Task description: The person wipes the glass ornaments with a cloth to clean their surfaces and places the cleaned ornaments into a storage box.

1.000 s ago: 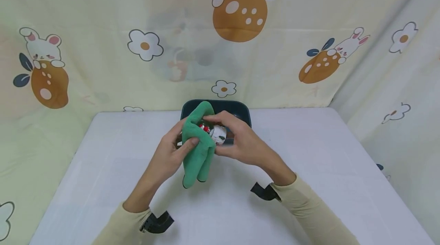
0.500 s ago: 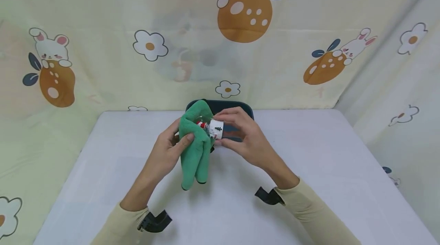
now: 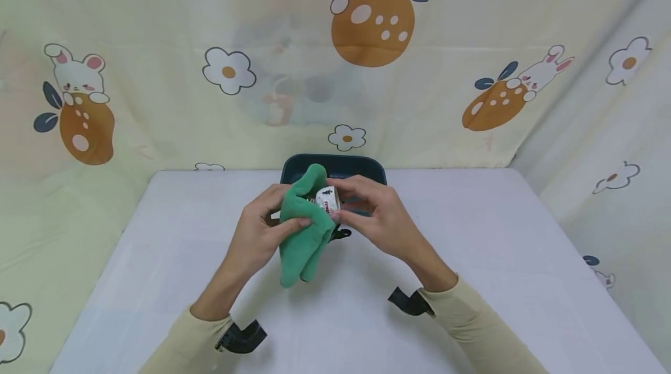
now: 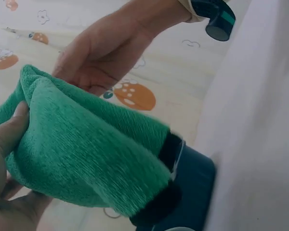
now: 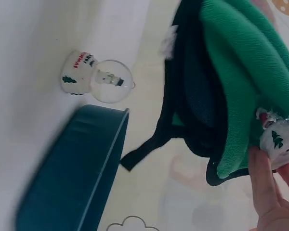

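In the head view, my left hand [image 3: 257, 234] holds a green cloth [image 3: 304, 246] with dark trim, thumb on top and the other fingers behind it. My right hand [image 3: 385, 219] pinches the white base of a small snow globe [image 3: 328, 199], printed with a dark tree and red letters. The globe's dome lies tucked into the cloth's fold and is mostly hidden. A red bit of its figure shows in the right wrist view, beside the white base [image 5: 278, 142]. The left wrist view shows the cloth [image 4: 82, 139] bunched under my left thumb.
Behind the hands, a dark teal bin [image 3: 362, 165] stands at the table's back edge against a printed curtain [image 3: 157, 71]. A second snow globe [image 5: 77, 74] with a snowman inside stands beside the bin in the right wrist view. The cloth's black strap [image 5: 139, 154] hangs loose.
The right hand has turned the snow globe against the cloth. The cloth now covers the dome and red figure that showed before, and its black strap has come into view below.
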`<action>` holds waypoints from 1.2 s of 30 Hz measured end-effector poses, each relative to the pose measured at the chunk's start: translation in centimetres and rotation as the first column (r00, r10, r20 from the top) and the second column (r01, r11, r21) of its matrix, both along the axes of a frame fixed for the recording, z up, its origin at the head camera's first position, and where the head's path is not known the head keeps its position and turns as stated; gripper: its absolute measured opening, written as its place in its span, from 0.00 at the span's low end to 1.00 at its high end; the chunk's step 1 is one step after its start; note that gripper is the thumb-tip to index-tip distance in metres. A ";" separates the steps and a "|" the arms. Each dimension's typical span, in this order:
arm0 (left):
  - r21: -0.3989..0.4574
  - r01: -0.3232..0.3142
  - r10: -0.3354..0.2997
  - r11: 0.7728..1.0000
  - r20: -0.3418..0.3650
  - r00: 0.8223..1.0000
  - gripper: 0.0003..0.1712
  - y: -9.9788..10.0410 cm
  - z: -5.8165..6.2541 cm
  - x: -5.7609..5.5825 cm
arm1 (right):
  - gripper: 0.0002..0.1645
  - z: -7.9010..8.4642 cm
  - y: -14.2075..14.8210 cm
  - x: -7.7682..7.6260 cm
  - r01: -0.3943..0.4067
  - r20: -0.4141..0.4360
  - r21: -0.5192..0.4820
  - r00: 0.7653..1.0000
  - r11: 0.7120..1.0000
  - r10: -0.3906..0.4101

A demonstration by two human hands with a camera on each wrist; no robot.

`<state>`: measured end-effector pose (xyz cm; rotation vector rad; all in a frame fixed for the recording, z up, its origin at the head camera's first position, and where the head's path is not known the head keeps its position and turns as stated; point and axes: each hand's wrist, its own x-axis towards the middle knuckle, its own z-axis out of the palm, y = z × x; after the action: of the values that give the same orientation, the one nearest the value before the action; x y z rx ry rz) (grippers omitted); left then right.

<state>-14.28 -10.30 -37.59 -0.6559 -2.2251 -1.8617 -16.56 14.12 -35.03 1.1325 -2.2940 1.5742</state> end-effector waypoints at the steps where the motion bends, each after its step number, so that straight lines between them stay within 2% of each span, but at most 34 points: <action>1: 0.008 0.002 -0.002 1.000 -0.008 1.000 0.28 0.1 -0.1 0.0 | 0.31 0.1 0.0 0.0 0.006 0.009 0.006 1.000 1.000 -0.006; 5: 0.041 0.007 -0.005 0.999 -0.049 0.999 0.31 0.4 -0.3 -0.1 | 0.28 0.6 0.1 0.2 0.040 0.075 0.027 0.996 0.999 -0.042; 9: 0.045 -0.003 0.008 0.999 -0.130 0.992 0.33 0.5 -0.4 -0.1 | 0.24 1.0 -0.1 0.3 0.087 0.176 0.045 0.980 0.995 -0.094; 12: 0.038 -0.007 0.015 0.999 -0.206 0.978 0.34 0.5 -0.4 -0.1 | 0.22 1.6 -0.1 0.3 0.103 0.257 0.069 0.959 0.992 -0.118; 16: 0.001 -0.035 0.034 0.999 -0.288 0.957 0.36 0.5 -0.5 -0.2 | 0.24 2.3 0.2 0.2 0.078 0.337 0.101 0.935 0.992 -0.108; 19: -0.017 -0.049 0.041 0.999 -0.301 0.953 0.37 0.3 -0.4 -0.4 | 0.26 2.4 0.5 0.0 0.048 0.376 0.108 0.923 0.993 -0.085; 22: 0.014 -0.013 0.016 1.000 -0.259 0.966 0.37 0.3 -0.3 -0.3 | 0.28 2.3 0.6 -0.1 0.023 0.393 0.086 0.918 0.996 -0.055; 25: 0.067 0.026 -0.012 0.997 -0.192 0.981 0.37 0.2 -0.2 -0.3 | 0.28 1.9 0.5 0.0 -0.007 0.371 0.041 0.928 0.999 -0.008; 27: 0.088 0.032 -0.017 0.996 -0.157 0.987 0.37 0.1 -0.1 -0.3 | 0.29 1.5 0.4 0.0 -0.033 0.329 0.010 0.944 0.999 0.028; 32: 0.108 0.029 -0.017 0.994 -0.104 0.994 0.35 -0.2 -0.2 -0.3 | 0.32 0.3 0.1 -0.2 -0.075 0.154 -0.040 0.985 0.996 0.080; 36: 0.113 0.023 -0.016 0.993 -0.065 0.998 0.33 -0.3 -0.3 -0.4 | 0.34 -0.4 -0.2 -0.5 -0.077 0.021 -0.038 0.997 0.996 0.078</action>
<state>-14.70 -10.57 -37.85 -0.7096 -2.0633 -1.9313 -17.02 13.94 -35.48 1.2147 -2.2507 1.6578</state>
